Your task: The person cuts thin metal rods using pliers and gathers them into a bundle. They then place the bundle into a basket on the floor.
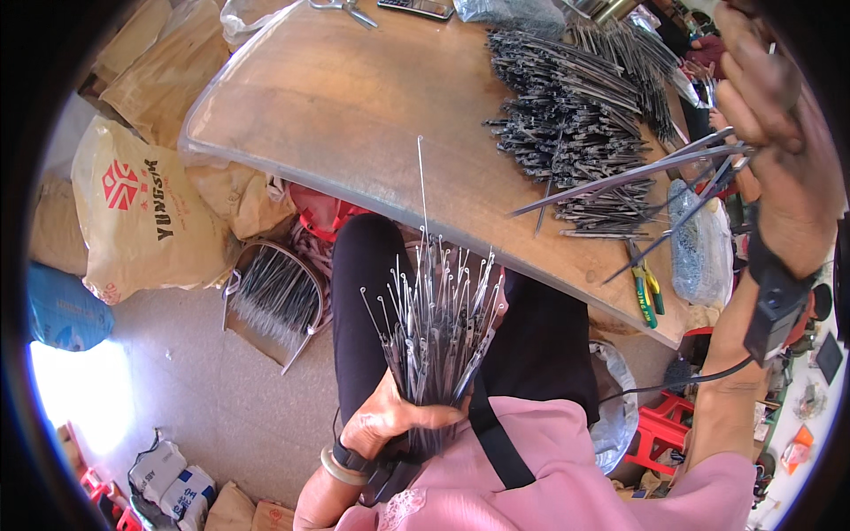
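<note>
My left hand [400, 420] is wrapped round a thick upright bundle of umbrella ribs [434, 345], dark metal rods whose thin wire ends have small loops. One wire stands far higher than the others. The bundle is over my lap, in front of the table edge. At the upper right my right hand [775, 106] is raised, with several loose metal ribs [629, 173] pointing left and down from its fingers. Below these ribs lies a big pile of umbrella ribs [567, 97] on the table. Part of the right hand is blurred.
The wooden table [354, 97] carries green-and-yellow pliers [649, 292], a clear bag [695, 239], a phone [421, 7] and a metal tool [345, 9]. A container of ribs [274, 296] and a tan sack [142, 212] stand left. A red stool [662, 429] stands right. Another person [706, 53] shows beyond.
</note>
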